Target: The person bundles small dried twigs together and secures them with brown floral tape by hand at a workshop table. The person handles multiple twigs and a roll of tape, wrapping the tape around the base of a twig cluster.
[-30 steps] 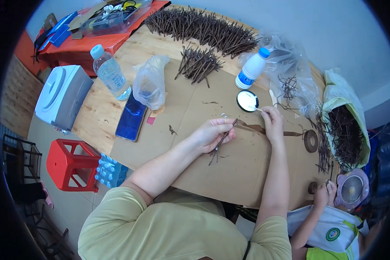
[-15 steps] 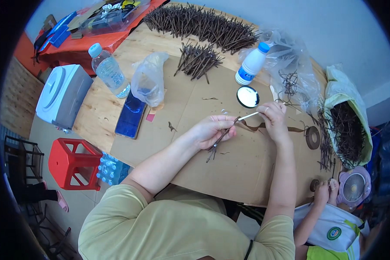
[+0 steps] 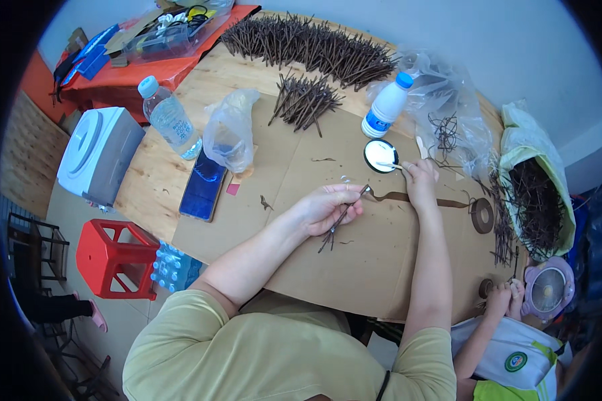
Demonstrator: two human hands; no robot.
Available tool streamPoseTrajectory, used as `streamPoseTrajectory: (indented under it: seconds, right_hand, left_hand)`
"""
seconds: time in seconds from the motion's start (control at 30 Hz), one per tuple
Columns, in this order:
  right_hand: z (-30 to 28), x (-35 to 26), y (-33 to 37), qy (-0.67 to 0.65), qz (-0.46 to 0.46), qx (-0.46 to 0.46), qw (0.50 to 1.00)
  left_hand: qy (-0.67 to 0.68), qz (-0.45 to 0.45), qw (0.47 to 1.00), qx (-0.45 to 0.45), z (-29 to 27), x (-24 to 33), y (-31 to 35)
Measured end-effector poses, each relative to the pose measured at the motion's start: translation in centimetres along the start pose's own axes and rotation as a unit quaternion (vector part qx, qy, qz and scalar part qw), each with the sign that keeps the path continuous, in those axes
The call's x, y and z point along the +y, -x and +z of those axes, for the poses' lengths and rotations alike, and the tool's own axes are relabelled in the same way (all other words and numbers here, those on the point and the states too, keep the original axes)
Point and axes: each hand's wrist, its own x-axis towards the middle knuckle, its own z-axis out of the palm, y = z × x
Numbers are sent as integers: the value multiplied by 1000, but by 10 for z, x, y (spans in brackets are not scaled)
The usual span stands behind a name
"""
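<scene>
My left hand [image 3: 328, 208] pinches a thin brown twig-like stem [image 3: 340, 222] with several forked ends pointing down toward me. A dab of white shows at its upper tip. From there a brown tape strip [image 3: 401, 196] runs right across the cardboard to its roll [image 3: 482, 215]. Between the fingers of my right hand [image 3: 419, 182] is a slim white stick [image 3: 389, 165], its end in the white paste of a round dark-rimmed lid [image 3: 369, 164]. Just behind the lid stands a white bottle [image 3: 389, 107] with a blue cap.
Brown stems lie in a long pile [image 3: 308, 47] and a smaller pile [image 3: 306, 100] at the back. A sack [image 3: 568, 220] of stems is at right, near a co-worker's hands [image 3: 504, 299]. Left are a phone [image 3: 201, 188], a plastic bag [image 3: 229, 137] and a water bottle [image 3: 169, 117].
My right hand has drawn the white stick away from the stem's tip and back to the lid, dipping its end into the paste. My left hand keeps hold of the stem, almost in place.
</scene>
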Motion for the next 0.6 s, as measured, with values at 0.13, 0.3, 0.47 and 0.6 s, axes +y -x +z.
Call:
streamPoseTrajectory:
  seconds: [0.13,0.3,0.47,0.6]
  right_hand:
    - [-15,-15,3,67,-18,11,998]
    - [-42,-75,12,-328,62,-55,941]
    - [-49,-91,32,-570,178,-205,775]
    - [-53,-96,40,-597,219,-183,749]
  left_hand:
    - [-19,3,1000,9,6,2,2]
    - [-32,4,999,8,8,2,9]
    - [-61,19,998,13,14,0,13]
    - [-130,50,990,29,17,-3,12]
